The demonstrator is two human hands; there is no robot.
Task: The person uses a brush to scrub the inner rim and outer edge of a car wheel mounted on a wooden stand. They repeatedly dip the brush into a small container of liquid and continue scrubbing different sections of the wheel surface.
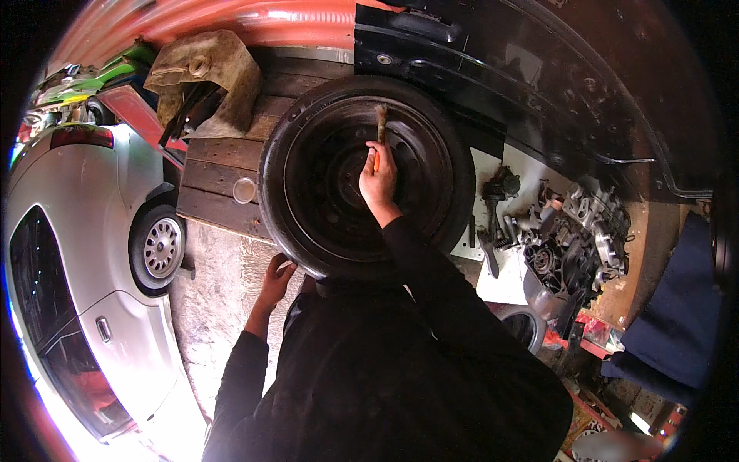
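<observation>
As I view it remotely, my right hand (379,183) grasps a brush (382,129), its long axis pointing forward, so the far inner side of the wheel (337,173) on the table (214,171) lies ahead of that grip; whether my left hand (275,283), by the wheel's near-left edge, holds anything, I cannot tell.

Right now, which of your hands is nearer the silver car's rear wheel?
Left. The left hand is by the near left edge of the black tyre, right of that rear wheel; the right hand, gripping a paintbrush, is farther right, above the wheel rim.
</observation>
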